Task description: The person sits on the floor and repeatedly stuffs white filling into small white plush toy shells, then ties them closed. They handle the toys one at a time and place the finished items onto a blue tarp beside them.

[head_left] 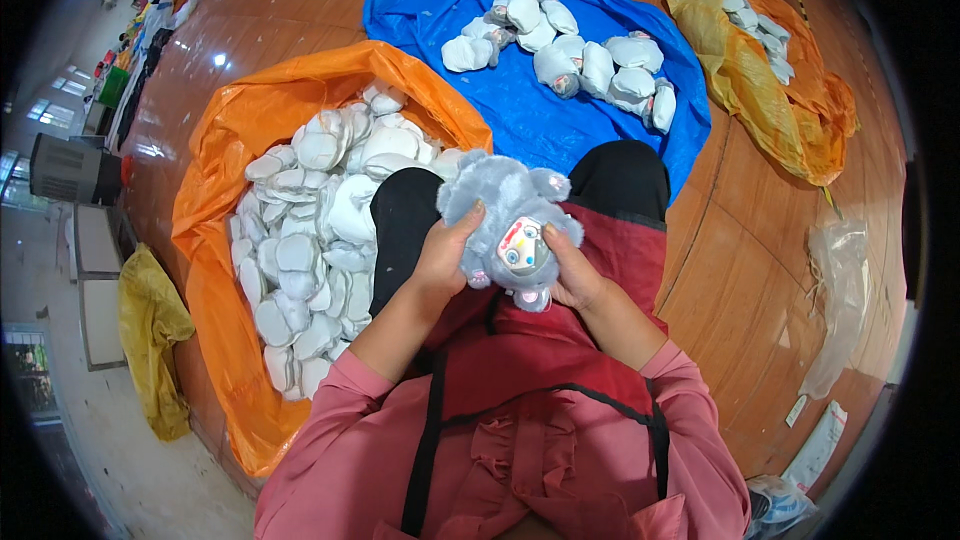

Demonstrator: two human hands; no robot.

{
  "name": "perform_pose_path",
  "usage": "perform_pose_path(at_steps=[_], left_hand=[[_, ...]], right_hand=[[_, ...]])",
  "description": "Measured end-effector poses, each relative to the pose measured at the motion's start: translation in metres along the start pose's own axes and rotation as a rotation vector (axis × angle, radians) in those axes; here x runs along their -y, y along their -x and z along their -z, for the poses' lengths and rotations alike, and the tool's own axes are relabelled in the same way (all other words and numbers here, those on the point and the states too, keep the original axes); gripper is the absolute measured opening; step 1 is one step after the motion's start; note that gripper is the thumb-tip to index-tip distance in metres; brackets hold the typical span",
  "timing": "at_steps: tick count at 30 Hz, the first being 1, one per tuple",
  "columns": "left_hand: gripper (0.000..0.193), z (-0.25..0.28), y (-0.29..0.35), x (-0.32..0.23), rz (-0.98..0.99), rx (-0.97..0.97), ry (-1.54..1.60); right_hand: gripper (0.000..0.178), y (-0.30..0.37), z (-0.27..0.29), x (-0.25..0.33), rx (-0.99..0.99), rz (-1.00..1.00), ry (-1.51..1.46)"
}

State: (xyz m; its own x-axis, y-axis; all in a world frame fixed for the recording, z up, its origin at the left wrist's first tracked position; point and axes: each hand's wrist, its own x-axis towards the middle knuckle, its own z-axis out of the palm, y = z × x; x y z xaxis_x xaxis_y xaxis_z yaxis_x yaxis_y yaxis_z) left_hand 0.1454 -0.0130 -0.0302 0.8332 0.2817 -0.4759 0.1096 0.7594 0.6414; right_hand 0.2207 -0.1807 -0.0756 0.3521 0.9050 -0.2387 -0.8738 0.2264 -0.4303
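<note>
Above my lap I hold a grey plush toy (497, 198) with a printed doll face and small pink-lined paws. My left hand (448, 252) is closed on its left side, the thumb pressed into the fur. Beside the face, my right hand (577, 270) grips the toy with its thumb at the face's edge. The fingers of both hands are partly hidden behind the plush. To my left an orange sack (215, 340), its mouth wide, holds a heap of white padded pieces (300, 252).
Ahead lies a blue sheet (420, 0) carrying several white and grey plush pieces (630, 50). A yellow-orange sack (700, 70) with more pieces sits at the far right. Clear plastic bags (838, 290) lie at right, a yellow bag (152, 340) at left. The floor (740, 290) is reddish-brown tile.
</note>
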Motion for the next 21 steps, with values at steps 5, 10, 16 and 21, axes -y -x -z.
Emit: perform_pose_path(at_steps=[5,10,16,21], left_hand=[[0.035,0.026,-0.018,0.011,-0.135,-0.135,-0.105],[0.036,0.022,-0.019,0.010,-0.094,-0.151,-0.091],[0.041,0.023,-0.019,0.009,-0.074,-0.132,-0.018],[0.042,0.026,-0.020,0.007,-0.057,-0.162,0.010]], right_hand=[[0.053,-0.006,-0.011,0.001,-0.057,0.003,0.012],[0.058,-0.004,-0.010,0.001,-0.032,0.058,0.040],[0.058,0.000,-0.008,0.000,0.011,0.148,0.018],[0.060,-0.001,-0.008,0.002,0.018,0.126,-0.056]])
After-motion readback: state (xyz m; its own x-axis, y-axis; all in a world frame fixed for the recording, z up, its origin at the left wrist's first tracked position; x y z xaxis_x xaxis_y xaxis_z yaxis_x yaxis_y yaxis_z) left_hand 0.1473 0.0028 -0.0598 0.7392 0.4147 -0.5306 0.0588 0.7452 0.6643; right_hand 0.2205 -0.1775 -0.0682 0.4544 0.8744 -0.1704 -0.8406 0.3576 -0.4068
